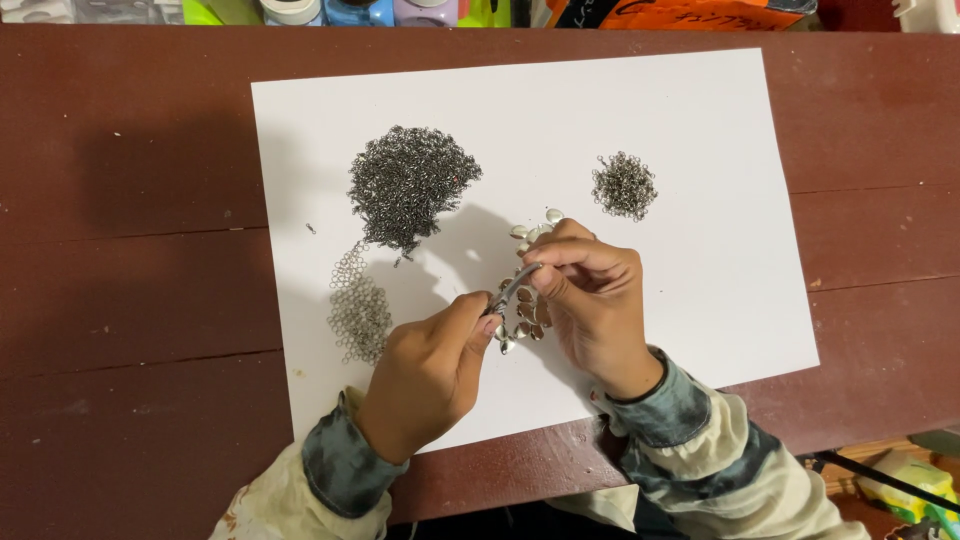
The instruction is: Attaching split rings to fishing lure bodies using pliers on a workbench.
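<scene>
Pliers (515, 287) in left hand (425, 375); ring heaps (410, 185) beside, on white sheet (700, 120).

Table (130, 300): dark red-brown wood, planked, matt, scuffed with pale flecks. Sheet (700, 130): white paper, smooth, matt. Large ring heap (410, 185) and small ring heap (624, 185): dull grey metal wire, faint glint. Woven mesh patch (358, 310): same metal, lighter. Scales (527, 310): polished, shiny metal. Tool (515, 285) between the hands: probably metal, view poor. Sleeves (690, 440): soft cloth, tie-dyed, matt.
</scene>
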